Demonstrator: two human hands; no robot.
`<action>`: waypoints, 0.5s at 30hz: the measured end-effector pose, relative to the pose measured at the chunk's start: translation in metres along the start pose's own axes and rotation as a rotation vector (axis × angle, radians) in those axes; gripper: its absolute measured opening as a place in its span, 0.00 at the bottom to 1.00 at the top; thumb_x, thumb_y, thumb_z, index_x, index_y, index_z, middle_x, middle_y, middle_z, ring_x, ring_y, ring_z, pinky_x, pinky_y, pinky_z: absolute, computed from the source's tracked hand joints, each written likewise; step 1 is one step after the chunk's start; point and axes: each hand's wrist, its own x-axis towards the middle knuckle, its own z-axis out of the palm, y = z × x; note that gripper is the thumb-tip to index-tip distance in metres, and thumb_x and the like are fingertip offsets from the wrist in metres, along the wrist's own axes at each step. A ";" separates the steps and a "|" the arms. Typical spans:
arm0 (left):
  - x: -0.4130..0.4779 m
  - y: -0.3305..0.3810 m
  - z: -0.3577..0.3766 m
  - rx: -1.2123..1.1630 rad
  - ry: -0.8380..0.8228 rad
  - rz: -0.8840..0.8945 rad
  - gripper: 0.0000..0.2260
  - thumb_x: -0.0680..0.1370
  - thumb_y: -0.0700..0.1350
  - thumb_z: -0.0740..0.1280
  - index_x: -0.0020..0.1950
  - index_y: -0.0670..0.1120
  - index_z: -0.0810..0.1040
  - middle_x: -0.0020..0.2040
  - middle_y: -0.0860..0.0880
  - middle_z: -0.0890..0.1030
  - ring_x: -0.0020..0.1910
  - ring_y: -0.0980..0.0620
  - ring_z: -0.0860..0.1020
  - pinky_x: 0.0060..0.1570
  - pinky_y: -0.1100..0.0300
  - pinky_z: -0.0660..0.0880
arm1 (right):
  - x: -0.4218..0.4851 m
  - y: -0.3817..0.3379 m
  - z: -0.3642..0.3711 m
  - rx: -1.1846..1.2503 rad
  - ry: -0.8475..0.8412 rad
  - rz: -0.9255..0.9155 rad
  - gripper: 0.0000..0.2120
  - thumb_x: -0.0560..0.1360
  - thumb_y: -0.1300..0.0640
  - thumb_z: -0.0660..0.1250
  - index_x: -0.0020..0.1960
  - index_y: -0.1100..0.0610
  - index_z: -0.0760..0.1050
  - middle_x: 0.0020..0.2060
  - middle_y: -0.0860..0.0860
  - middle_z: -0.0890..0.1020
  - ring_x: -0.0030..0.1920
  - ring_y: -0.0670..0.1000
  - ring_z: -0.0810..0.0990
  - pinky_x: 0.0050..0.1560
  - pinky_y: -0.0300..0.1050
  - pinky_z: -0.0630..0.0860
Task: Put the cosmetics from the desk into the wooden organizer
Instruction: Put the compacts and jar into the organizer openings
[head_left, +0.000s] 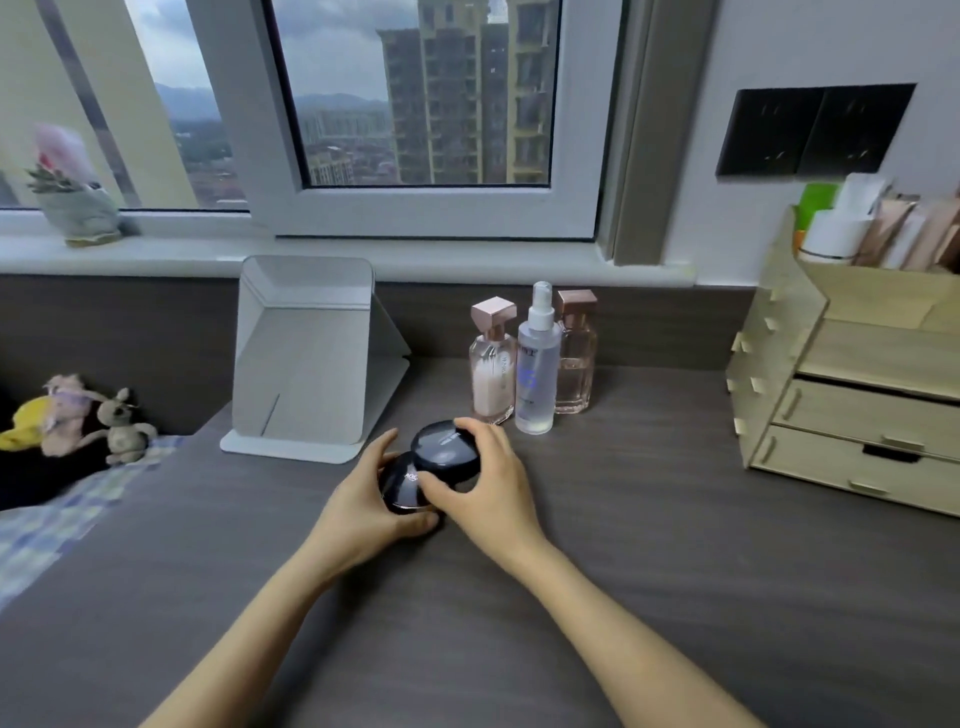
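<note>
Two round black compacts lie together at the middle of the dark desk. My left hand (363, 499) grips the nearer compact (404, 486), which is tilted on its edge. My right hand (485, 480) is closed over the farther compact (444, 447), thumb in front and fingers at its back rim. Behind them stand a pink perfume bottle (491, 364), a clear spray bottle (537, 364) and a second perfume bottle (575, 358). The wooden organizer (852, 415) stands at the right with two shut drawers, an open shelf and tubes in its top compartment.
A white folding mirror (304, 358) stands left of the compacts. Plush toys (78, 415) lie on a bed at the far left. A small plant pot (78, 205) sits on the windowsill. Black wall sockets (813, 130) are above the organizer.
</note>
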 end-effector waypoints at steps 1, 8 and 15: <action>0.000 0.002 0.003 0.023 0.022 0.005 0.50 0.54 0.50 0.79 0.73 0.54 0.59 0.62 0.53 0.74 0.58 0.57 0.73 0.61 0.60 0.69 | -0.003 0.004 -0.012 -0.019 0.022 -0.003 0.28 0.65 0.50 0.75 0.63 0.52 0.71 0.58 0.47 0.75 0.59 0.46 0.74 0.61 0.40 0.70; -0.001 0.034 0.026 0.044 0.066 0.113 0.40 0.61 0.48 0.79 0.68 0.55 0.64 0.55 0.53 0.74 0.54 0.54 0.75 0.54 0.63 0.69 | -0.041 0.049 -0.118 -0.372 0.042 0.037 0.28 0.64 0.48 0.75 0.61 0.50 0.72 0.54 0.39 0.74 0.56 0.44 0.71 0.56 0.34 0.63; -0.003 0.097 0.090 -0.150 -0.125 0.238 0.34 0.62 0.48 0.79 0.63 0.56 0.67 0.50 0.61 0.75 0.45 0.70 0.77 0.45 0.76 0.73 | -0.076 0.073 -0.163 -0.486 0.082 0.103 0.28 0.60 0.41 0.71 0.59 0.49 0.74 0.53 0.39 0.76 0.56 0.47 0.73 0.59 0.44 0.69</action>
